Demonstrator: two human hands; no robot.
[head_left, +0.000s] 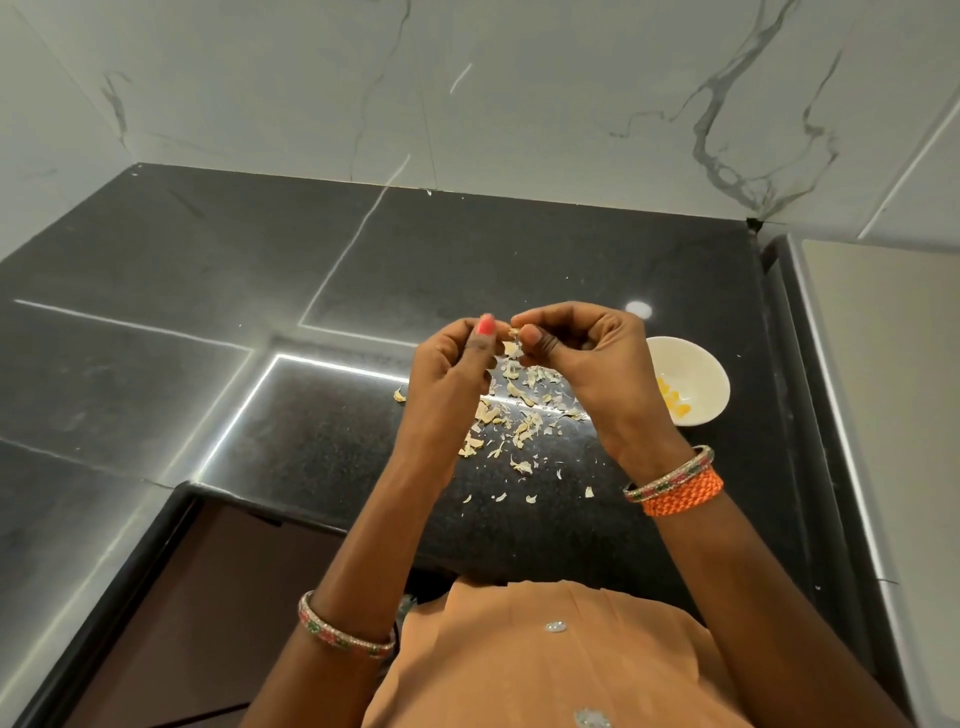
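Observation:
Both hands are raised above the black counter (322, 436), fingertips together. My left hand (457, 364) and my right hand (582, 358) pinch one small pale piece (514, 340), likely a garlic clove, with a strip of papery skin hanging from it. Under the hands lies a scatter of pale peelings (519, 421) on the counter. A white bowl (691, 364) sits just right of my right hand, with a few yellow-orange pieces (672, 402) inside.
A marble-patterned wall (519, 93) rises behind the counter. A pale grey surface (883, 364) borders the counter on the right. The counter's front edge steps back at the left, above a dark cabinet front (208, 597).

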